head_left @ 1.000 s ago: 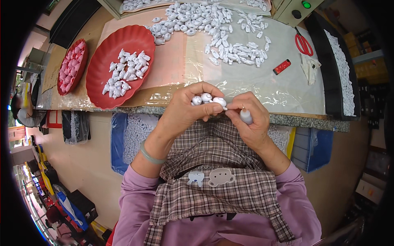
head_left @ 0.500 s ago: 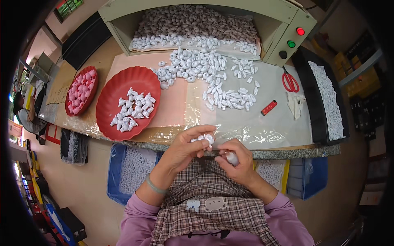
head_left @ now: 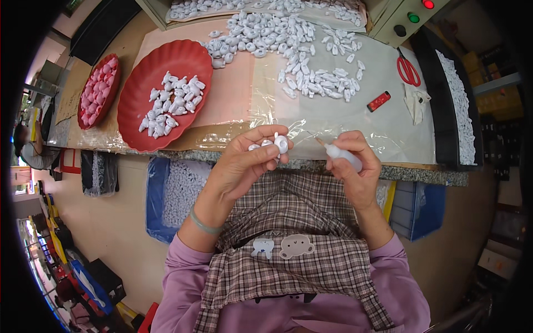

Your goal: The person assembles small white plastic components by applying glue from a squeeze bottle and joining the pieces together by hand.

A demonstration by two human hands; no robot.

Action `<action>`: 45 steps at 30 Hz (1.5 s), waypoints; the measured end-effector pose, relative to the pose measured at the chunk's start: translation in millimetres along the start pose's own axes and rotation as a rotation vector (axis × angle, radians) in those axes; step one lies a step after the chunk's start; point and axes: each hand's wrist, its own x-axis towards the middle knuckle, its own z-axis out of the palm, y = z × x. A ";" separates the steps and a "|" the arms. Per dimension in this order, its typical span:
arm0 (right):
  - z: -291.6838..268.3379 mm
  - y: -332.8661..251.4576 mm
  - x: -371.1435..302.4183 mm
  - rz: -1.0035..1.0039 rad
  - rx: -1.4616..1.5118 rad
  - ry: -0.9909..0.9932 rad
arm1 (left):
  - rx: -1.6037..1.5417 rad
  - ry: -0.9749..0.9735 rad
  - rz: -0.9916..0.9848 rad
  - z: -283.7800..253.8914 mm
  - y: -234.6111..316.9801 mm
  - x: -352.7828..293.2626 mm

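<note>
Between the fingers of my left hand (head_left: pixel 244 161) are small white plastic figure parts (head_left: pixel 281 144), a round one with a dark hollow facing out at the fingertips. My right hand (head_left: pixel 358 166) is closed around a white squeeze bottle (head_left: pixel 345 157) with a thin needle-like nozzle. The nozzle points up and left, apart from the white parts. Both hands are held over the table's front edge. Beyond them lie loose white parts (head_left: pixel 319 82) on the table covering. To the left, a red scalloped dish (head_left: pixel 133 116) holds assembled white figures (head_left: pixel 176 97).
A smaller red dish of pink pieces (head_left: pixel 100 89) stands far left. Red-handled scissors (head_left: pixel 408 71), a red lighter (head_left: pixel 378 101) and a crumpled cloth (head_left: pixel 416 102) lie right. A black tray (head_left: pixel 451 127) of white parts is at the right edge. Blue bins (head_left: pixel 157 205) stand below.
My right hand has moved up and right, turning the bottle so its nozzle shows. The left hand keeps the white parts. The view has tilted down, so the table sits higher.
</note>
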 end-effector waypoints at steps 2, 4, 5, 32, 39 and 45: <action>-1.1 -1.6 0.7 -0.019 0.011 0.031 | -0.019 0.021 -0.006 1.6 -3.5 -3.0; 2.4 -9.4 0.4 0.066 0.244 0.206 | -0.061 -0.031 -0.015 1.5 -6.6 -4.5; 4.2 -13.7 2.2 0.075 0.256 0.247 | -0.087 -0.042 -0.025 1.7 -7.4 -5.2; 7.0 -32.0 -4.7 -0.271 -0.329 0.066 | -0.065 -0.014 -0.096 -0.2 -18.3 -9.9; 8.3 -31.3 -5.7 -0.259 -0.305 0.078 | -0.066 -0.027 -0.103 0.4 -20.7 -10.2; 8.0 -30.4 -5.7 -0.314 -0.410 0.046 | -0.088 -0.030 -0.103 3.0 -19.7 -10.6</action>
